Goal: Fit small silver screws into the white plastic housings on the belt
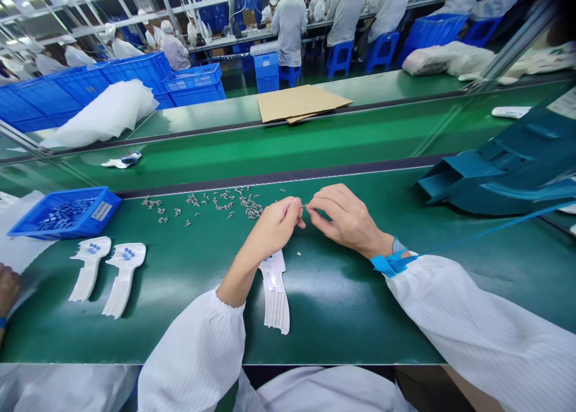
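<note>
My left hand [279, 221] and my right hand [342, 215] meet fingertip to fingertip over the bench, both closed in a pinch. A tiny metal part [303, 206] shows between their fingertips; its exact kind is too small to make out. Under my left hand lies a white plastic handle-shaped shell [276, 301], ribbed at its near end, its far end partly hidden by the hand. Small blue pieces sit in that far end. Loose small metal parts [252, 208] are scattered just beyond my left hand. A tiny white piece [299, 253] rests right of the shell.
Two similar white shells [123, 277] with blue pieces lie at left, near a blue bin [101, 211] of small blue parts. A teal plastic holder [504, 172] stands at right. Cardboard sheets [301, 103] lie on the ledge beyond. Another person's hand [6, 289] is at far left.
</note>
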Demonstrator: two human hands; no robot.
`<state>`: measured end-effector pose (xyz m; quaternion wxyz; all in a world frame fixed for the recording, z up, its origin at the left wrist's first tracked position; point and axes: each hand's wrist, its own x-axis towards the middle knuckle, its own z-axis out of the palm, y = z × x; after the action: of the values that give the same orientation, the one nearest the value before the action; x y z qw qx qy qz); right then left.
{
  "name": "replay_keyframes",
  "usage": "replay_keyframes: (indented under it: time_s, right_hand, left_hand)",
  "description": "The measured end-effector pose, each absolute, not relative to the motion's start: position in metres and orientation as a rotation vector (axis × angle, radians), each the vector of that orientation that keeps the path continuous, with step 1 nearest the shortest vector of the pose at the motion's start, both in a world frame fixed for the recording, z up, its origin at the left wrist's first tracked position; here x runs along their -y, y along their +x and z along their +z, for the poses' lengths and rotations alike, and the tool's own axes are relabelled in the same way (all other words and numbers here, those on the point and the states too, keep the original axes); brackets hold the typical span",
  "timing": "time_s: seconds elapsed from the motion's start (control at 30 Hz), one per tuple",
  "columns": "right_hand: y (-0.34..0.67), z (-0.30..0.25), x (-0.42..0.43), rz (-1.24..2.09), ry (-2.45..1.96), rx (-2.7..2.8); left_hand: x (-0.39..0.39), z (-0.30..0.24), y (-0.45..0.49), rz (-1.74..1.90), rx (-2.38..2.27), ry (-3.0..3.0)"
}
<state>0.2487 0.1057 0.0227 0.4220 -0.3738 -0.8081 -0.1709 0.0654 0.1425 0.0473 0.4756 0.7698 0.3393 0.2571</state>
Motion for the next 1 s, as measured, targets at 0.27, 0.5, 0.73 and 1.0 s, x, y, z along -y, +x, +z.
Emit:
replay_keyframes:
  time_s: [0.27, 0.5, 0.73, 1.0]
  right_hand:
    - [0.259, 0.026, -0.106, -0.399, -0.984, 1.997]
    - [0.26, 0.019, -0.108, 0.174, -1.288, 2.09]
    - [0.241, 0.045, -0.093, 1.068, -1.301, 1.964]
    - [0.198, 0.066, -0.065, 1.508, -1.216, 1.897]
  left_hand:
    - [-0.147, 0.054, 0.059, 0.488, -0.872, 1.69]
    - [-0.153, 0.044, 0.05, 0.541, -1.073, 2.004]
    - [-0.102, 0.055, 0.027, 0.583, -1.1, 2.248]
    - [-0.026, 0.049, -0.001, 0.906, -1.282, 2.275]
